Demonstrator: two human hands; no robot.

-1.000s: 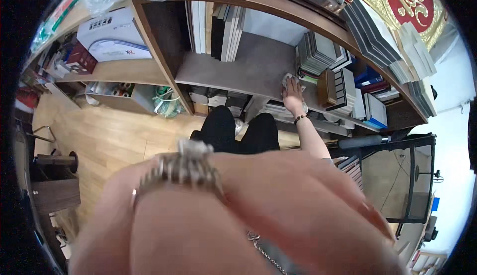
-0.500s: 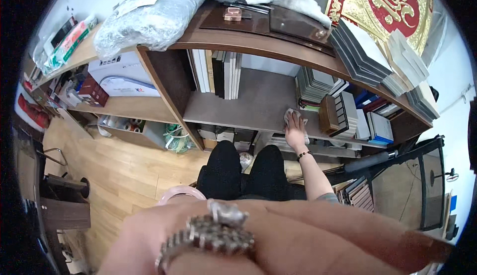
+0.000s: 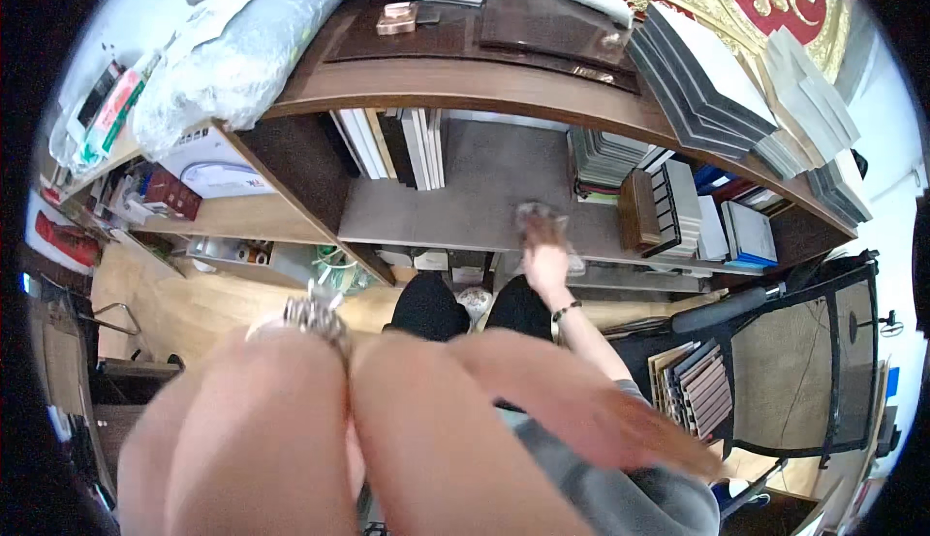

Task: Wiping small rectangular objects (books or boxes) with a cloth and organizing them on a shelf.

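My right hand, with a dark bead bracelet at the wrist, reaches down onto the grey-brown shelf board. Bunched beneath its fingers and blurred by motion is a whitish cloth, pressed near the board's front edge. Very close and large at the bottom is my left hand, wearing a silvery ring. Its fingers are blurred and cut off by the lower edge, so I cannot see whether they hold anything.
Upright sample boards stand on the shelf's left. At its right are stacked grey slabs and a brown wooden block. Above, the top board carries a plastic-wrapped bundle and angled grey panels. A black-framed mesh panel leans at right.
My right hand has slid left along the shelf with the cloth. My left hand has shifted left and now looks larger. The view has moved slightly.
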